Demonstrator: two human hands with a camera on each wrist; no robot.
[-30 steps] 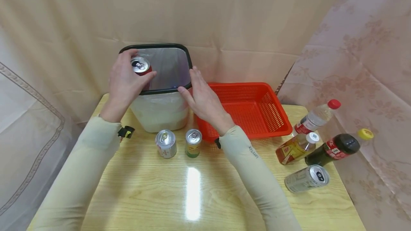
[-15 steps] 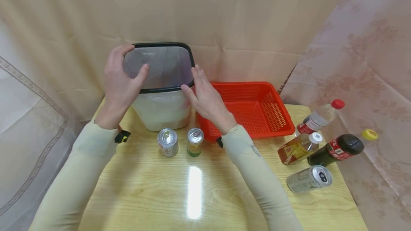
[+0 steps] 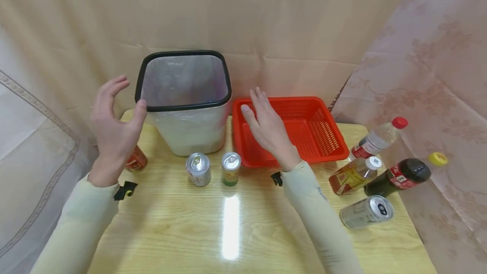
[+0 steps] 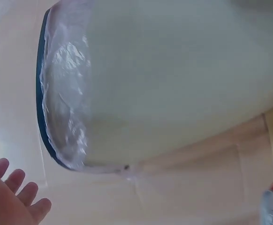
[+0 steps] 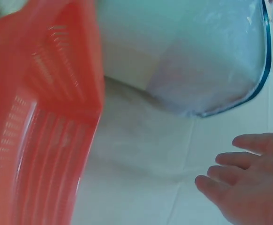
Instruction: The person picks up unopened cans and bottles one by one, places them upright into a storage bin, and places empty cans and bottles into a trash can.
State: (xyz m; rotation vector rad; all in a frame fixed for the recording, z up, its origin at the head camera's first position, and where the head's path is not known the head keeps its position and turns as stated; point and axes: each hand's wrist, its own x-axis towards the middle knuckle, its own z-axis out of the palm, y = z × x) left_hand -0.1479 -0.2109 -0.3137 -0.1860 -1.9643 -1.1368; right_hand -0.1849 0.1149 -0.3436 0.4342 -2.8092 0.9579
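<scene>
My left hand (image 3: 116, 126) is just left of the trash bin (image 3: 190, 134), fingers spread and holding nothing. In the left wrist view its fingertips (image 4: 27, 193) are apart from the bin's dark rim. Below that hand a red can (image 3: 137, 160) is on the table, partly hidden by the wrist. My right hand (image 3: 268, 132) hovers over the left part of the red basket (image 3: 331, 136), fingers extended, nothing in its grasp. In front of the bin stand a silver-topped can (image 3: 198, 170) and a slimmer green and yellow can (image 3: 231, 170). A clear liner covers the bin's rim.
At the table's right are a red-capped bottle (image 3: 376, 139), a white-capped tea bottle (image 3: 351, 177), a yellow-capped cola bottle (image 3: 399, 177) and a pale can (image 3: 363, 214). Curtains (image 3: 266, 16) hang close behind and on both sides.
The left hand let a red can go into the bin, then drew back left and down. My right hand has left the bin's rim and shifted right, over the basket.
</scene>
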